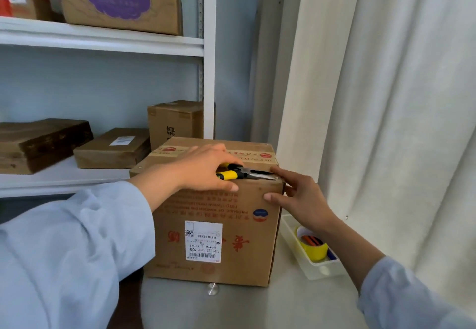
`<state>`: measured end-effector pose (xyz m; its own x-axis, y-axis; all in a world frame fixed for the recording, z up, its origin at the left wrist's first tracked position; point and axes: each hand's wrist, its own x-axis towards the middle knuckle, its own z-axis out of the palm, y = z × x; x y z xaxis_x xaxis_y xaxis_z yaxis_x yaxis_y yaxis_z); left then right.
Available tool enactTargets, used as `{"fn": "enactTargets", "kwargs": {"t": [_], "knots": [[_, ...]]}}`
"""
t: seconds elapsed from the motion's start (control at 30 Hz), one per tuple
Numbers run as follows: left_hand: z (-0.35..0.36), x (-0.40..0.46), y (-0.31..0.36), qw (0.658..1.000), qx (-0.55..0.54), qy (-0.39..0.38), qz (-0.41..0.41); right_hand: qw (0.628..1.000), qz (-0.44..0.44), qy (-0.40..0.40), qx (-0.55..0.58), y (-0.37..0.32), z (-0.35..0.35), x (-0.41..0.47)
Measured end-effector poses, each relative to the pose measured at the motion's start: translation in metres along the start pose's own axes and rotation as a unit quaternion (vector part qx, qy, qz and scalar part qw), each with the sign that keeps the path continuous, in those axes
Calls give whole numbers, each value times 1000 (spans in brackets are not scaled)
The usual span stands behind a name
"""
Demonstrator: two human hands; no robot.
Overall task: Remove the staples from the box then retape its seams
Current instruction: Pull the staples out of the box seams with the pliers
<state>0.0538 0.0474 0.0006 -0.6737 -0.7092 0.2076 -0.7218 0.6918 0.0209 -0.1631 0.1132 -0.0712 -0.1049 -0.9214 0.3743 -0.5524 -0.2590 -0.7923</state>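
Nearest the camera, two pale blue sleeves (pixel 77 246) come in from 7 and 5 o'clock over a grey tabletop (pixel 244 308), where a small round metal disc (pixel 212 289) lies just in front of the cardboard box (pixel 213 228). The box stands upright at the centre of the view, its near face carrying a white shipping label (pixel 203 241) and red print. At 4 o'clock, just beside the box, a white tray (pixel 306 259) holds a yellow tape roll (pixel 313 247). The right hand (pixel 301 200) braces the box's near right top corner, fingers straight, thumb on the front face and a fingertip on the top edge, gripping nothing. The left hand (pixel 206 171) lies on the box top with its fingers curled round the yellow-and-black handles of the pliers (pixel 244 172), whose steel nose lies flat along the near edge, pointing toward 3 o'clock at the right hand's fingertip. Printed tape (pixel 247 154) runs across the far part of the top. Beyond, toward 10 o'clock, white shelves (pixel 103 42) hold several more cartons (pixel 113 148), and a white curtain (pixel 386 96) hangs from 1 to 3 o'clock.
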Motion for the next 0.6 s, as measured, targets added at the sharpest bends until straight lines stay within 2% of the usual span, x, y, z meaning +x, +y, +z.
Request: {"fn": "enactTargets", "kwargs": {"t": [0.23,0.43,0.6], "knots": [[-7,6,-5,998,32,-29,43,998,-10,-8,-57,-4,-1,0],[-12,13,-11,996,47,-48,61,977,-18,-119,-174,-15,-20,19],[-7,7,-9,997,42,-23,55,987,-8,-95,-132,-8,-11,12]]}}
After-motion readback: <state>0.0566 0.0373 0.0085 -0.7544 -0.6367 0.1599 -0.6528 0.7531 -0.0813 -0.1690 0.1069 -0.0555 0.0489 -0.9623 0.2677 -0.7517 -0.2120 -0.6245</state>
